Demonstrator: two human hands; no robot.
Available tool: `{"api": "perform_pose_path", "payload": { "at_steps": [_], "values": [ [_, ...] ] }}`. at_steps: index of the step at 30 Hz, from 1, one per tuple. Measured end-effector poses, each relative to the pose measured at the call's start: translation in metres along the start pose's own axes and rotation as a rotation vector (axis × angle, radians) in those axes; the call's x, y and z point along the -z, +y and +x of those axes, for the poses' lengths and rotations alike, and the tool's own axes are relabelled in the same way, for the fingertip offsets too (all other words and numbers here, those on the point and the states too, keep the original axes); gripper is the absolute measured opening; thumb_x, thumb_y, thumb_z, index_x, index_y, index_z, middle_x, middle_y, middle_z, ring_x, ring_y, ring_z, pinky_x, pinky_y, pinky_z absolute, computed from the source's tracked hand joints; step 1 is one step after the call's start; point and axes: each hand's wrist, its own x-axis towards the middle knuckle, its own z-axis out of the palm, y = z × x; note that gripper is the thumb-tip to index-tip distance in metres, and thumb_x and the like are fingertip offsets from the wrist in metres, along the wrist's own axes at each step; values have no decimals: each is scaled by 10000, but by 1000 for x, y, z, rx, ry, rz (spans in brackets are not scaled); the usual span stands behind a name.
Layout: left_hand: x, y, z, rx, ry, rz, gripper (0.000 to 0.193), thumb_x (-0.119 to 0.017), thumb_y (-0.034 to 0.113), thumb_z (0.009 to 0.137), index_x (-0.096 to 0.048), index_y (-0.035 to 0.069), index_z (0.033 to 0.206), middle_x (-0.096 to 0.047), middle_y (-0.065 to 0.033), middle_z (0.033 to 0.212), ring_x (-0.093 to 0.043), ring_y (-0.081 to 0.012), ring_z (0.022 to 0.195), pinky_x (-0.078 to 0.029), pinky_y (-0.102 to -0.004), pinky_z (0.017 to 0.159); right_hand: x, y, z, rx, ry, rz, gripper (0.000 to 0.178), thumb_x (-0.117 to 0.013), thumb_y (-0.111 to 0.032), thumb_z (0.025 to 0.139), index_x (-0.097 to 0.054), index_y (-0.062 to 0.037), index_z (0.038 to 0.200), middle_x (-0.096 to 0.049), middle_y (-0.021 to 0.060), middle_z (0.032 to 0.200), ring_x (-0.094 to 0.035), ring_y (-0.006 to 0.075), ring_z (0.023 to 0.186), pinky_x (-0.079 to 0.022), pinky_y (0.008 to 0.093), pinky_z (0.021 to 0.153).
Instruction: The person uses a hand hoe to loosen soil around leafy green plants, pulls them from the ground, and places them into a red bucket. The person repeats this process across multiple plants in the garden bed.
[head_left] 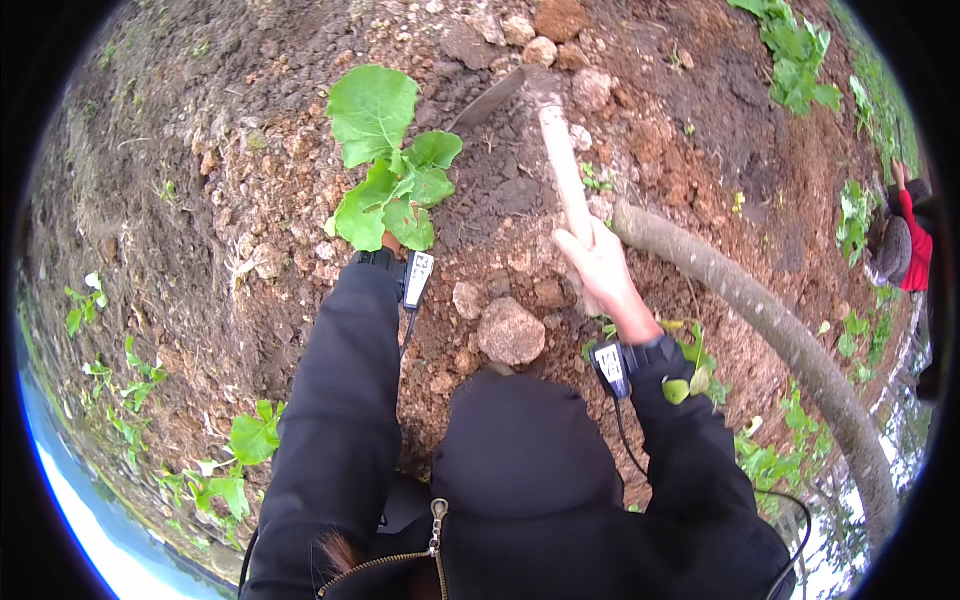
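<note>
My right hand (pixel 600 264) is closed round the pale wooden handle of a hoe (pixel 566 170). The hoe's metal blade (pixel 490 102) points left and its edge meets the dark soil just right of a broad-leaved green plant (pixel 372 112). Among that plant's lower leaves is my left hand (pixel 390 241); only a sliver of it shows, and its fingers are covered by the leaves. Whether it grips the stem is hidden.
A rounded stone (pixel 511 332) lies between my forearms. On the right, a thick curved branch (pixel 770 310) runs from near my right hand to the lower edge. Smaller stones (pixel 540 52) sit beyond the blade. A person in red (pixel 915 240) is at the far right.
</note>
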Motion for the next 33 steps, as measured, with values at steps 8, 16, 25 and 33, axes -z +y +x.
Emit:
{"api": "perform_pose_path", "payload": {
  "at_steps": [8, 16, 25, 33],
  "values": [
    [-2, 2, 3, -7, -10, -30, 465, -687, 263, 772, -513, 69, 1157, -577, -68, 1074, -528, -214, 979, -421, -365, 876, 7, -32, -4, 545, -34, -183, 396, -613, -221, 780, -391, -6, 1028, -588, 189, 721, -620, 290, 616, -493, 377, 562],
    [0, 3, 9, -6, 38, 46, 534, -714, 327, 757, -509, 63, 1174, -584, -74, 1081, -531, -227, 994, -407, -375, 885, -8, -5, 36, 465, 85, -1014, 281, -571, -140, 766, -406, -74, 984, -601, 155, 718, -615, 343, 647, -487, 437, 564],
    [4, -5, 14, -65, 0, 114, 562, -682, 366, 784, -480, 64, 1214, -555, -69, 1150, -508, -232, 1053, -383, -364, 925, -12, -3, 18, 453, 3, -1056, 161, -499, -119, 812, -415, -64, 937, -596, 155, 690, -615, 341, 664, -482, 455, 579],
    [8, 0, 7, -31, -30, 42, 529, -659, 351, 784, -491, 74, 1202, -553, -69, 1150, -503, -234, 1059, -373, -369, 936, -5, -1, 2, 362, -74, -1021, 205, -514, -107, 804, -418, -47, 975, -610, 155, 685, -618, 350, 645, -477, 464, 574]
  ]
}}
